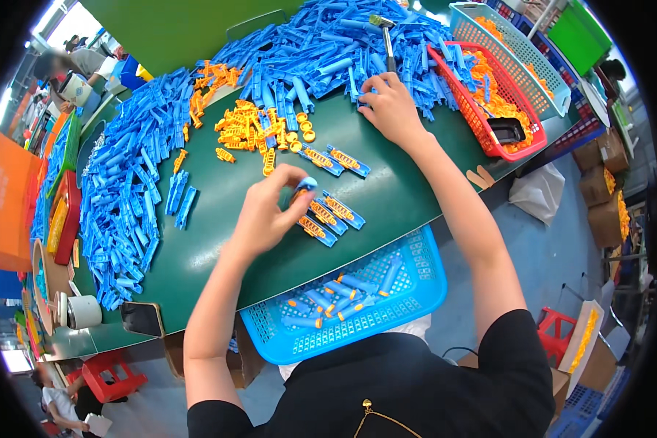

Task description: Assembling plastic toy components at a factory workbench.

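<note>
My left hand is closed over the green table, pinching a small blue plastic part with some orange on it; the fingers partly hide it. Beside it lie several blue half-shells with orange inserts, and two more such half-shells lie a little farther off. My right hand reaches to the near edge of the big heap of blue plastic shells, fingers bent and apart, thumb separate from them. A hammer lies on the heap, its handle running down to my right knuckles.
Loose orange inserts lie mid-table. Another blue shell pile curves down the left. At right are a red basket of orange parts and a pale blue basket. A blue basket with finished-looking cylinders sits below the table edge, near a phone.
</note>
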A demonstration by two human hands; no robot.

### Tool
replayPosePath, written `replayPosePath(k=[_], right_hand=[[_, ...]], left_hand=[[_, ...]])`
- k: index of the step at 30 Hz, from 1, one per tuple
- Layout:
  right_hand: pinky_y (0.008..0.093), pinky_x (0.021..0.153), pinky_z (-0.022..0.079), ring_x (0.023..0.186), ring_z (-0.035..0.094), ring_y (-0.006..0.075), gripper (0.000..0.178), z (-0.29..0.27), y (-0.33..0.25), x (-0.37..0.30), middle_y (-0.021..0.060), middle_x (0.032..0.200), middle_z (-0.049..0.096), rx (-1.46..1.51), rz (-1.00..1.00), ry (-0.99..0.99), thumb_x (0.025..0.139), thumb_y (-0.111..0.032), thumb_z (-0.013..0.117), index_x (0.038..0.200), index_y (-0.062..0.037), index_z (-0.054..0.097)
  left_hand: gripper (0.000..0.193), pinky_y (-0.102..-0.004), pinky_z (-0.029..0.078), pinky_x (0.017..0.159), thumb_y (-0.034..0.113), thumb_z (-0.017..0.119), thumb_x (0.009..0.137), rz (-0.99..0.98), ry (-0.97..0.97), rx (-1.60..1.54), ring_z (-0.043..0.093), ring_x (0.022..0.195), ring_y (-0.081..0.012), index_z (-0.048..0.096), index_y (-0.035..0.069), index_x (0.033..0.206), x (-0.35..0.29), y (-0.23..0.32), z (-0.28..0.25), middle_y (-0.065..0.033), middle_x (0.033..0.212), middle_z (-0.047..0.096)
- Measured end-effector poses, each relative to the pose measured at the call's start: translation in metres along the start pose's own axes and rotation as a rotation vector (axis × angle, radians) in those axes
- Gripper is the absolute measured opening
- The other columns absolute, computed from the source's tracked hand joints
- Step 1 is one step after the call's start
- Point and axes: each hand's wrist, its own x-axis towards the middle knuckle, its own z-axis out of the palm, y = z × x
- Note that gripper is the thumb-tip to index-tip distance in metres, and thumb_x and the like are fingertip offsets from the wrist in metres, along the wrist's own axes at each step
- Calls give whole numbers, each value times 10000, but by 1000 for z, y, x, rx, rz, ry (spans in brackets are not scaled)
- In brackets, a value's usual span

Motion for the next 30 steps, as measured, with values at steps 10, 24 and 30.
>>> replayPosePath(k=[10, 24, 30], right_hand=[[241, 665, 503, 745, 625, 148, 270, -65, -59, -74, 76, 891, 637, 1061, 806, 30, 786, -33, 665, 1046, -7, 599], [325, 761, 446, 849, 557, 244, 213, -57, -40, -105, 67, 946, 607, 63, 311, 55, 785, -77, 635, 993, -74, 676], [226, 648, 400, 727, 478, 101, 315, -97, -119, -80, 29, 779, 500, 1052, 453, -87, 795, -76, 649, 1106, -32, 642]], left_hand=[[255, -212, 340, 467, 203, 432, 912, -550, 195, -1275, 389, 558, -85, 454, 14, 1082, -53, 45, 30, -35, 720, 432], [351, -354, 457, 860, 186, 398, 969, -455, 414, -1621, 550, 959, -191, 381, 29, 1282, -57, 37, 48, -93, 1066, 547], [372, -395, 489, 892, 157, 486, 939, -519, 542, -1302, 561, 1068, -228, 418, 4, 1272, -59, 37, 55, -124, 1170, 554]])
